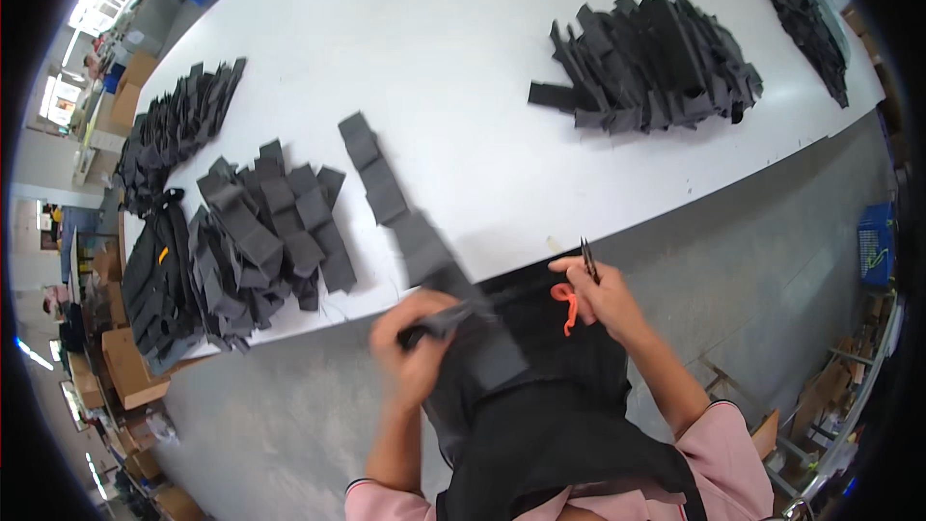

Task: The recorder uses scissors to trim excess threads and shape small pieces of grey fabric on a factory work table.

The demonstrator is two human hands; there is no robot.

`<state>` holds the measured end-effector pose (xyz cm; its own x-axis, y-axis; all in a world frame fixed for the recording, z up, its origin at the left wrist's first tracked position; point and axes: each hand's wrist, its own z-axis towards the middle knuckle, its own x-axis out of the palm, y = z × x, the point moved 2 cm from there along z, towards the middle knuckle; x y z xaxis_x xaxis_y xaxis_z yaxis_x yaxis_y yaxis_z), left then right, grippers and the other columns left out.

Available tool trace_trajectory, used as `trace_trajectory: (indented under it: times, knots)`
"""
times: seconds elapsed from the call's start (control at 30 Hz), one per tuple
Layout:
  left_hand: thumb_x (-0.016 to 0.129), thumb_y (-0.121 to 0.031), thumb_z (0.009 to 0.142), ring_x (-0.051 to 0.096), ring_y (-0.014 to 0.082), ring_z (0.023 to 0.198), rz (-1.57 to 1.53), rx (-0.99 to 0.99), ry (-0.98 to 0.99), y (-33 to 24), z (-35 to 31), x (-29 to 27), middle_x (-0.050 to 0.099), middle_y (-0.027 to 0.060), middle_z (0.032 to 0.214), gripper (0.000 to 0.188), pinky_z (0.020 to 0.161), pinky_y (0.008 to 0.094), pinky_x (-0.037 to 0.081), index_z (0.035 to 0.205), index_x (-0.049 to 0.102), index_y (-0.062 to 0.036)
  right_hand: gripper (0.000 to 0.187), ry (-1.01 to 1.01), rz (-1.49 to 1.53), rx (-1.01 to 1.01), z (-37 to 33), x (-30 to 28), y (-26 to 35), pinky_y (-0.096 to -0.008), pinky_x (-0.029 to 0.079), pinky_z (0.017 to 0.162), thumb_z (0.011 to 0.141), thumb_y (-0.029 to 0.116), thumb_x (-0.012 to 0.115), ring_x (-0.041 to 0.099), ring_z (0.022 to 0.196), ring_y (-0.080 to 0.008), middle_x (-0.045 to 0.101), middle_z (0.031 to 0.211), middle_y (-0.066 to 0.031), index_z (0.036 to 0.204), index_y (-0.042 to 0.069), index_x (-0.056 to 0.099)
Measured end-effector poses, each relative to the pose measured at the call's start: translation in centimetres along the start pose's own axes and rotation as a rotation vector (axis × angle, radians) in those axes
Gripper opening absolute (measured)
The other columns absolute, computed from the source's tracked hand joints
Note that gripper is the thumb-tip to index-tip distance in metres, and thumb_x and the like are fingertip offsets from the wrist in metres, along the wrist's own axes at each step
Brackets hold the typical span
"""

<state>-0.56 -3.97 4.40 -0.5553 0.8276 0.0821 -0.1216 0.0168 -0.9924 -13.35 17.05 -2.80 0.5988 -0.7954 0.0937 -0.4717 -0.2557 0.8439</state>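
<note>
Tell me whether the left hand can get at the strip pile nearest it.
Probably yes. The pile lies ahead and left of the left hand, with bare table between. However, that hand is closed on a dark strip, so it may need freeing first.

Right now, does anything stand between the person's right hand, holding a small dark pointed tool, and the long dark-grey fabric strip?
Nothing visible blocks the right hand from the strip; only a bright orange cord hangs on that side.
</note>
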Motion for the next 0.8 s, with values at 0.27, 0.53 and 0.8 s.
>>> trace_trajectory:
  times: [0.27,0.53,0.8]
  knots:
    - [0.060,-0.032,0.086,0.044,0.0251,0.126,1.336,0.118,-0.024,-0.4,7.8,-9.9,0.059,0.0052,0.117,0.025,0.110,0.0530,0.006,0.096,0.059,-0.0088,0.017,-0.201,-0.477,-0.565,5.0,-0.1,6.5,-0.0290,0.045,0.058,0.089,0.013,0.057,0.057,0.067,-0.0165,0.054,0.077,-0.0067,0.100,0.003,0.065]
    - [0.067,-0.018,0.078,0.037,0.0261,0.131,1.424,0.140,-0.076,2.2,6.8,-8.7,0.048,0.0053,0.134,0.035,0.110,0.0567,0.006,0.111,0.055,-0.0112,0.015,-0.609,-1.058,-0.634,15.0,-5.8,15.4,-0.0422,0.047,0.062,0.081,0.019,0.065,0.061,0.073,-0.0317,0.056,0.086,-0.0106,0.087,0.005,0.063]
    - [0.064,-0.013,0.080,0.041,0.0278,0.127,1.247,0.284,-0.161,2.0,7.8,-5.3,0.046,0.0123,0.135,0.041,0.108,0.0510,0.020,0.119,0.053,-0.0058,0.020,-0.484,-1.387,-0.524,19.8,-5.6,15.5,-0.0435,0.051,0.069,0.079,0.021,0.066,0.064,0.082,-0.0344,0.057,0.096,-0.0175,0.080,0.001,0.064]
